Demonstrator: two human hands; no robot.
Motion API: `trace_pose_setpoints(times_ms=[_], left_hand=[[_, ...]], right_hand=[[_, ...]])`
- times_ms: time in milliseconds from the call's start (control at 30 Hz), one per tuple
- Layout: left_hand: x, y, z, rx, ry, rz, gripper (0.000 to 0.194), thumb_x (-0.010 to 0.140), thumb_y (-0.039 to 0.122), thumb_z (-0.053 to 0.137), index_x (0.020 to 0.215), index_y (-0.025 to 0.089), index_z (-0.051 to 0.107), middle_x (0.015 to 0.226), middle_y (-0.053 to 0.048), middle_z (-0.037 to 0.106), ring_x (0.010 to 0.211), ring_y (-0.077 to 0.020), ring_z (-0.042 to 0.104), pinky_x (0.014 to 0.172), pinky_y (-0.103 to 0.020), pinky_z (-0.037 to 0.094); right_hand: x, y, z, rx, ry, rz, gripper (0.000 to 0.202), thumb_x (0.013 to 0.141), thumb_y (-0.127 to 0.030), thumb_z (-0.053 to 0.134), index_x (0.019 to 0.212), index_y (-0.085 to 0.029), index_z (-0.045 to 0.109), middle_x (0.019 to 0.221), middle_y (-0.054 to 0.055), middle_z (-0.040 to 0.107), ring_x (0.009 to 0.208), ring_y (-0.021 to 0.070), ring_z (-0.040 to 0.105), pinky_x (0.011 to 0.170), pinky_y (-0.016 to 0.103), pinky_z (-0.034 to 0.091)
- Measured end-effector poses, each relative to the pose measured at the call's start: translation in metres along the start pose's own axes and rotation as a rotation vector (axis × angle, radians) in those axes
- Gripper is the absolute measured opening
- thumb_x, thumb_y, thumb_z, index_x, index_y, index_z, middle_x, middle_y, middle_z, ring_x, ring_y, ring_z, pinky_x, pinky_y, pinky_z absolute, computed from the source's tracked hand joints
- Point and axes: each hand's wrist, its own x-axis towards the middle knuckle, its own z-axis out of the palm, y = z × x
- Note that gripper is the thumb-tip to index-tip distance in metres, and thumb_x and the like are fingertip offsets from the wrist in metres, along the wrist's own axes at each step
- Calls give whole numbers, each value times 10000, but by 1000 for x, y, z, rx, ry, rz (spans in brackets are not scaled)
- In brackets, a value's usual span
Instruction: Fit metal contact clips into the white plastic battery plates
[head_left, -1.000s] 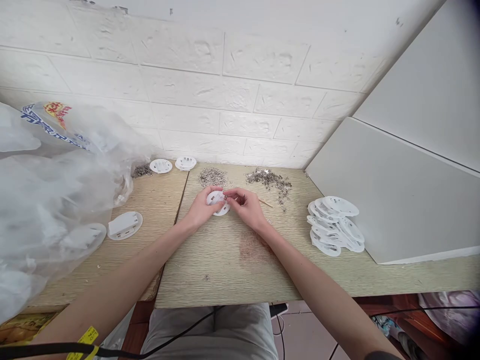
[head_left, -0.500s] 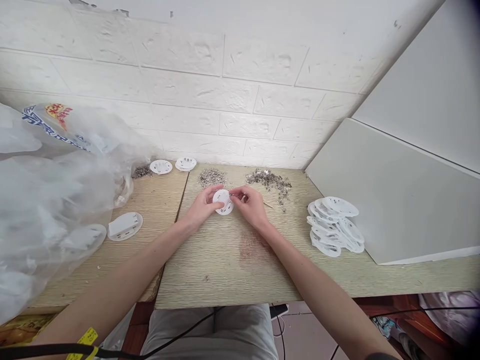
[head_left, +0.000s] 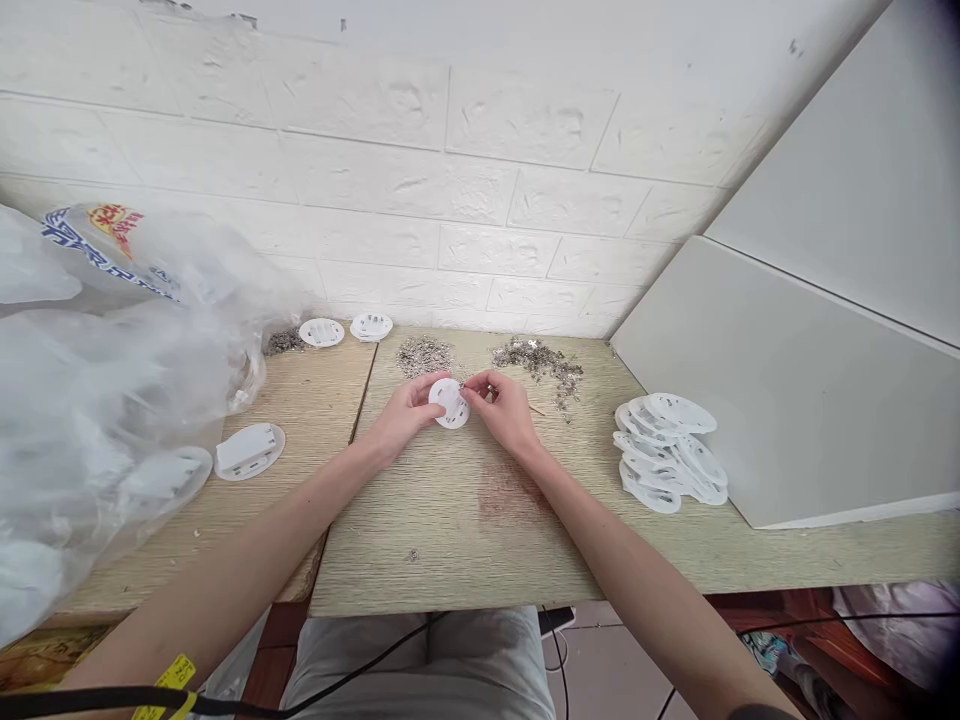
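My left hand (head_left: 409, 412) grips a round white plastic disc (head_left: 448, 402) by its left side, thumb across the face. Small slots and metal bits show on the disc. At the disc's upper right edge, my right hand (head_left: 499, 402) is closed in a pinch; a tiny dark piece seems to be at its fingertips, too small to make out. Beyond the hands lie two heaps of small metal clips, a left heap (head_left: 424, 355) and a wider right heap (head_left: 536, 362). A thin stick (head_left: 537, 410) pokes out beside my right hand.
Several similar white discs are stacked at the right (head_left: 667, 450), before a grey panel (head_left: 810, 380). More discs (head_left: 371, 327) sit near the brick-patterned wall. A large clear plastic bag (head_left: 135, 370) covers the left side, with a white disc (head_left: 250, 452) beside it.
The disc and both hands have shifted very slightly to the right. My grip on the disc looks the same.
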Motion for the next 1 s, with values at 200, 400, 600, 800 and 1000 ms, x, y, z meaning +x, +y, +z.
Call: trace_pose_setpoints(times_ms=[200,400,600,800,1000], left_hand=[[-2,2,2,-19,-38,-11,595,561,108,665,1151,164,616,1154,-87,651,1154,-274,550,989,-438,430],[-1,0,1,-7,-47,-4,569,578,115,681,1141,176,626,1166,-83,646,1160,-273,551,994,-443,434],[-2,1,3,-66,15,-25,560,569,91,672,1122,160,616,1143,-84,643,1079,-237,582,910,-387,491],[3,-1,-2,-49,149,-50,677,531,64,707,1190,147,576,1025,-69,699,921,-185,636,849,-332,497],[3,-2,-6,65,124,9,427,537,169,760,955,135,680,891,-76,735,818,-205,667,818,-364,502]], right_hand=[[1,0,-2,-14,-14,23,74,731,-230,619,769,-175,650,736,5,648,646,126,518,622,266,409],[2,1,-3,-15,-37,42,84,724,-225,627,764,-171,678,721,8,657,631,123,514,621,265,401],[1,0,-2,-29,-47,48,97,738,-238,609,765,-167,669,729,14,651,648,130,522,631,275,397],[1,-5,-3,230,-104,111,170,720,-332,660,768,-170,644,725,6,623,647,120,502,606,266,379],[1,-9,-4,636,-229,218,275,670,-406,753,777,-179,641,644,-17,580,556,85,412,495,240,263]])
